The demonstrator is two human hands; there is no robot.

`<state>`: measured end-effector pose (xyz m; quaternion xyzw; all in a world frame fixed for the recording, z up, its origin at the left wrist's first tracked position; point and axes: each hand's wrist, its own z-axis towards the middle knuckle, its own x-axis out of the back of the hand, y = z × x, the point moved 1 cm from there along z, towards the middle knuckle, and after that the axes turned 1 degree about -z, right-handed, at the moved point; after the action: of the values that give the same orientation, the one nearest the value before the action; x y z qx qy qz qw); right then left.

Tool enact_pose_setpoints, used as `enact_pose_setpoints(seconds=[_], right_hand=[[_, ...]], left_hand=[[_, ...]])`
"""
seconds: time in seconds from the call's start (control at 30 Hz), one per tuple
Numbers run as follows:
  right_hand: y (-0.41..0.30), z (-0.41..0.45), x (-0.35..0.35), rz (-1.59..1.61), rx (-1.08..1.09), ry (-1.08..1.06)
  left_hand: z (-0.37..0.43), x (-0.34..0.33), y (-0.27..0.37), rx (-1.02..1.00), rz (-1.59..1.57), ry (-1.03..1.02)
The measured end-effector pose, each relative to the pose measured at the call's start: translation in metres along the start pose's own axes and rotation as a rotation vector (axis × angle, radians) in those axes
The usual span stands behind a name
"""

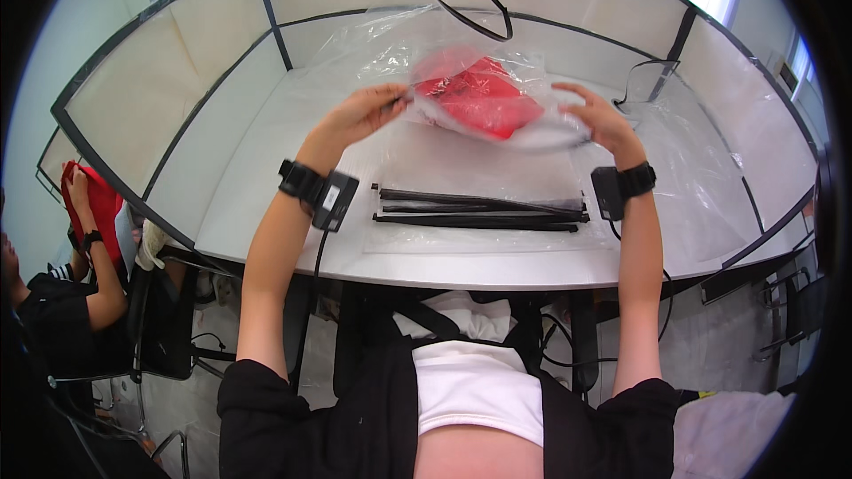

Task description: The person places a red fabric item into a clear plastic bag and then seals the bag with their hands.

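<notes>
In front of me a clear plastic bag point(546, 130) with a red folded item point(489, 96) in or under it is blurred by motion. My left hand point(369, 112) pinches the left edge of this bag between thumb and fingers. Beside its right end is my right hand point(599, 116), fingers apart; whether its lower side touches the plastic cannot be made out. Nearer to me lie several clear bags with black zip strips point(479, 209), stacked roughly parallel to the table edge.
Low white panels point(219, 40) with dark edging enclose the white table point(266, 146). A clear bag with a looped black strip point(476, 6) stands at the back; another black-edged bag point(649, 83) is at the right. At far left, another person point(73, 306) holds red fabric point(96, 213).
</notes>
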<state>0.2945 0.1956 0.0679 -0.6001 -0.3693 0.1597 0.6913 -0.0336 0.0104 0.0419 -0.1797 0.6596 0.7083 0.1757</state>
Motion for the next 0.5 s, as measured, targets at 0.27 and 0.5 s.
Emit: enact_pose_setpoints(seconds=[0.27,0.5], right_hand=[[-0.048,-0.03,-0.006,0.0,0.367,0.073],[-0.016,-0.069,-0.013,-0.715,0.065,-0.395]], left_hand=[[-0.015,-0.047,0.067,-0.313,0.388,-0.128],[-0.094,-0.046,0.002,0.292,1.283,-0.12]])
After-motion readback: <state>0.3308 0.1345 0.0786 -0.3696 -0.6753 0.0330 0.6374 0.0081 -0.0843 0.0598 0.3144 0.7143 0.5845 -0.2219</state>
